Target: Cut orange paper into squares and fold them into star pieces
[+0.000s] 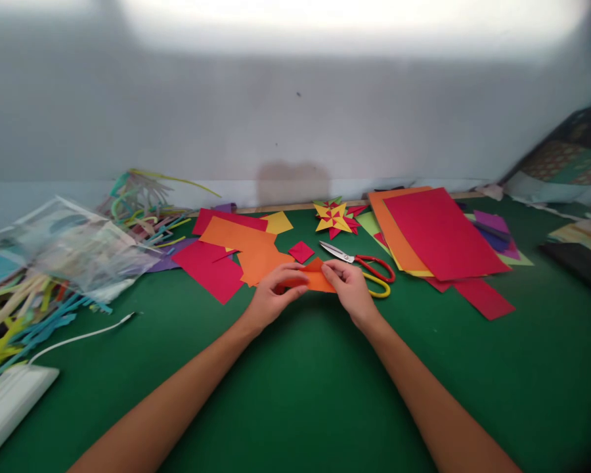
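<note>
A folded piece of orange paper (320, 281) is held up between my two hands, just over the green table. My right hand (349, 289) pinches its right end between thumb and fingers. Around the left end curl the fingers of my left hand (277, 295), with the thumb below; they cover part of the paper. Right behind lies a small folded red paper square (301, 252). Scissors (359, 259) with one red and one yellow handle rest beside my right hand, blades pointing to the back left. Orange paper sheets (256, 253) lie next to my left hand.
Yellow and red folded paper stars (333, 218) lie near the wall. Large red sheets (443, 230) are stacked at the right. Colourful paper strips (10, 322), a clear plastic bag (73, 236) and a white power strip (17, 394) with a cable occupy the left side.
</note>
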The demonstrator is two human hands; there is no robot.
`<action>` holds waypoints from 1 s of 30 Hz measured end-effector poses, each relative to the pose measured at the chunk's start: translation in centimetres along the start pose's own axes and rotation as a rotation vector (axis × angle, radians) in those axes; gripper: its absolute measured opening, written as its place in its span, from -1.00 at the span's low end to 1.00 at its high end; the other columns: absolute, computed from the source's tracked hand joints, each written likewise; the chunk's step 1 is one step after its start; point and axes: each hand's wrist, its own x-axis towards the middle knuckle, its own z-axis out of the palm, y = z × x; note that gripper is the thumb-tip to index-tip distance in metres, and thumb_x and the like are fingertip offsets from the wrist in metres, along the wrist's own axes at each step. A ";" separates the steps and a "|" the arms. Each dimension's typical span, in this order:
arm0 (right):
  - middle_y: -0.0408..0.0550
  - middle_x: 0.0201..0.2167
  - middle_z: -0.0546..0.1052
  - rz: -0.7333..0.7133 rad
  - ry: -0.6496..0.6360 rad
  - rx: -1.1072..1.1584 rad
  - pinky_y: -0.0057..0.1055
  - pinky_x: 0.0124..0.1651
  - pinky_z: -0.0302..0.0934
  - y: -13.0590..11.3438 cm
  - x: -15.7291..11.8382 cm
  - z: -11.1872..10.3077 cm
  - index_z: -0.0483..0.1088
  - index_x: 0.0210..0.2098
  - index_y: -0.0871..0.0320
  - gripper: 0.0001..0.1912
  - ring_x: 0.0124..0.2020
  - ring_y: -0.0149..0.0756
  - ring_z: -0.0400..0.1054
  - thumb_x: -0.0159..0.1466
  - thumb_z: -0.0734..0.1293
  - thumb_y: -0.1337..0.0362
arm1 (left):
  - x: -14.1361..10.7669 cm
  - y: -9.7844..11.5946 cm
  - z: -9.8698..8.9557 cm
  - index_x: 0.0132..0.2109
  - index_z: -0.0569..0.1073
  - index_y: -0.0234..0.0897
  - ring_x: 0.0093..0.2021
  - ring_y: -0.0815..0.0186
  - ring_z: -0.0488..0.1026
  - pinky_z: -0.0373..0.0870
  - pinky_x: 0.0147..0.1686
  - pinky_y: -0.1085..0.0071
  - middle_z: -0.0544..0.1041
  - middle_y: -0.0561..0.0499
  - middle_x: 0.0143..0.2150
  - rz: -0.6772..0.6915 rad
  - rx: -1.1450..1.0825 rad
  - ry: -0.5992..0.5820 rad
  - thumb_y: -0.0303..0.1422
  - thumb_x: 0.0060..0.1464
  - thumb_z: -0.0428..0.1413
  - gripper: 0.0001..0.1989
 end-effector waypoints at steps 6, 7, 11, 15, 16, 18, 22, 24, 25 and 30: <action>-0.08 -0.38 0.56 0.074 -0.139 -0.012 -0.41 -0.42 0.24 -1.2 0.5 -1.5 0.56 -0.17 0.14 -0.66 -0.43 -0.29 0.41 0.32 0.39 -0.02 | 0.0 0.4 0.1 0.01 0.63 -0.17 0.21 0.11 0.46 0.37 0.24 0.17 0.59 -0.11 0.13 -0.084 0.047 -0.110 -0.26 0.12 0.32 -0.70; -0.07 -0.36 0.56 0.086 -0.167 0.010 -0.41 -0.44 0.25 -1.4 0.4 -1.6 0.55 -0.08 0.12 -0.63 -0.45 -0.29 0.42 0.35 0.36 -0.03 | 0.1 0.3 0.0 -0.01 0.63 -0.18 0.17 0.12 0.50 0.41 0.20 0.18 0.60 -0.11 0.11 -0.108 0.013 -0.090 -0.25 0.12 0.32 -0.71; -0.07 -0.37 0.56 0.040 -0.222 0.146 -0.38 -0.40 0.32 -2.5 -0.1 -2.2 0.27 0.34 -0.01 -0.43 -0.41 -0.25 0.50 0.44 0.18 -0.09 | 0.2 -0.2 -0.3 -0.05 0.63 -0.21 0.06 0.13 0.55 0.50 0.05 0.25 0.64 -0.11 0.05 -0.225 -0.125 0.091 -0.23 0.05 0.35 -0.68; -0.01 -0.01 0.59 -0.069 -0.343 0.062 -0.28 -0.17 0.45 -3.2 -0.4 -3.1 0.30 0.33 -0.10 -0.34 -0.17 -0.19 0.54 0.28 0.44 0.04 | 0.4 -0.7 -0.7 0.00 0.61 -0.21 -0.11 0.22 0.57 0.49 -0.25 0.41 0.60 -0.14 0.12 -0.289 -0.218 0.205 -0.22 0.04 0.36 -0.62; -0.01 0.08 0.56 -0.090 -0.349 0.011 -0.25 -0.11 0.46 -3.2 -0.4 -3.2 0.36 0.28 -0.11 -0.36 -0.15 -0.19 0.54 0.23 0.49 0.12 | 0.3 -0.7 -0.7 0.01 0.61 -0.21 -0.12 0.22 0.57 0.48 -0.28 0.42 0.60 -0.15 0.12 -0.291 -0.227 0.206 -0.22 0.04 0.36 -0.62; -0.03 0.12 0.54 -0.145 -0.314 -0.073 -0.21 -0.02 0.46 -3.0 -0.3 -3.0 0.50 0.14 -0.07 -0.50 -0.11 -0.19 0.54 0.21 0.50 0.22 | 0.3 -0.5 -0.7 0.00 0.61 -0.20 -0.04 0.19 0.56 0.50 -0.19 0.39 0.60 -0.14 0.12 -0.276 -0.222 0.180 -0.23 0.04 0.36 -0.63; -0.05 -0.12 0.64 -0.257 -0.203 -0.155 -0.18 0.04 0.44 -2.5 -0.1 -2.4 0.62 -0.13 0.03 -0.82 -0.06 -0.14 0.54 0.26 0.47 0.23 | 0.0 -0.1 -0.4 -0.02 0.62 -0.20 0.09 0.12 0.54 0.48 0.08 0.22 0.63 -0.11 0.06 -0.233 -0.173 0.054 -0.24 0.01 0.38 -0.64; -0.06 -0.19 0.66 -0.276 -0.166 -0.172 -0.20 0.00 0.46 -2.4 0.0 -2.2 0.64 -0.19 0.03 -0.86 -0.12 -0.15 0.55 0.25 0.49 0.21 | 0.0 0.0 -0.3 -0.02 0.61 -0.20 0.08 0.12 0.55 0.48 0.10 0.19 0.64 -0.10 0.04 -0.210 -0.160 0.016 -0.24 0.01 0.38 -0.63; -0.06 -0.21 0.66 -0.278 -0.154 -0.172 -0.20 -0.02 0.46 -2.4 0.0 -2.2 0.64 -0.21 0.03 -0.87 -0.15 -0.15 0.55 0.24 0.50 0.20 | 0.0 0.0 -0.3 -0.03 0.61 -0.20 0.07 0.12 0.55 0.48 0.09 0.20 0.64 -0.10 0.02 -0.197 -0.158 0.011 -0.24 0.01 0.38 -0.64; -0.04 -0.23 0.67 -0.243 -0.081 -0.103 -0.19 -0.08 0.47 -2.0 0.0 -2.1 0.66 -0.30 0.05 -0.88 -0.21 -0.13 0.56 0.19 0.54 0.17 | 0.0 -0.4 -0.2 -0.15 0.64 -0.23 -0.09 0.20 0.58 0.51 -0.05 0.31 0.66 -0.07 -0.11 -0.179 -0.138 0.069 -0.23 0.07 0.34 -0.77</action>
